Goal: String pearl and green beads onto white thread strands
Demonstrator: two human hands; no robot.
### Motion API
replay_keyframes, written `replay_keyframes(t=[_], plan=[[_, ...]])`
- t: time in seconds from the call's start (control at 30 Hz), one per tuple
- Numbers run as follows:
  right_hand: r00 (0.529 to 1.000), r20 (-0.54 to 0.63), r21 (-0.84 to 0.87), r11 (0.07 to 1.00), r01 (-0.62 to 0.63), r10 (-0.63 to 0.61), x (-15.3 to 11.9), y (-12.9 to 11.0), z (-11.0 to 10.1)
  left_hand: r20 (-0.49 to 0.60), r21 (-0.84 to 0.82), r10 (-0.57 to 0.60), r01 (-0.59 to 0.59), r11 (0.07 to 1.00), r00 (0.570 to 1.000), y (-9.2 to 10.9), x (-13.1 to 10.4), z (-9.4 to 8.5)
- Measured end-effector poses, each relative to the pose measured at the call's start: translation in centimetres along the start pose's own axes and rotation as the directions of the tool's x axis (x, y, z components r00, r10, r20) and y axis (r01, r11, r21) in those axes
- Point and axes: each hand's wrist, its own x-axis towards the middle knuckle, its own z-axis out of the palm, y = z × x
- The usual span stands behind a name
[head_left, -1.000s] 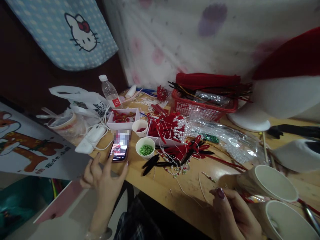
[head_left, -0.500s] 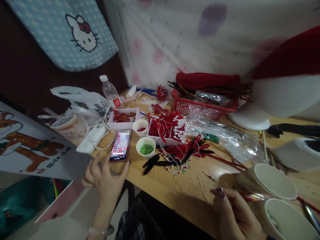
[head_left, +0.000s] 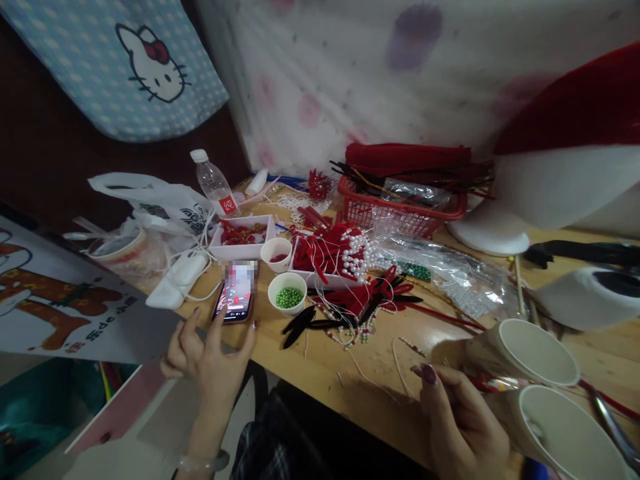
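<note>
My left hand (head_left: 207, 357) has its fingers spread at the table's front edge, the index fingertip at the lower part of a lit phone (head_left: 235, 293). Behind and right of the phone are a paper cup of dark red beads (head_left: 277, 256) and one of green beads (head_left: 289, 297). My right hand (head_left: 457, 417) is at the lower right, thumb and index finger pinched together; whatever may be between them is too small to make out. A thin white thread (head_left: 397, 367) lies on the table left of it.
A white box of red pieces (head_left: 243, 239), a plastic bottle (head_left: 215, 183) and a red basket (head_left: 400, 210) stand farther back. Red and black pieces with pearl strings (head_left: 355, 307) lie mid-table. Two large paper cups (head_left: 537, 353) (head_left: 565, 427) flank my right hand's right side.
The whole view has shifted slightly, so most things appear a little farther left. My left index fingertip now reaches over the phone's lower edge. My right hand stays pinched.
</note>
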Motion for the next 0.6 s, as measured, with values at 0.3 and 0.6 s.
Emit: replay_keyframes(t=[0.3,0.6], plan=[[1.000,0.012,0.008,1.000,-0.012,0.012,-0.26,-0.43,0.00,0.016,-0.041,0.058,-0.057,0.998,0.998,0.07,0.23,0.19],[0.999,-0.022,-0.009,1.000,-0.029,0.028,-0.05,-0.60,0.24,0.003,-0.032,-0.008,0.008,0.999,1.000,0.14,0.19,0.20]])
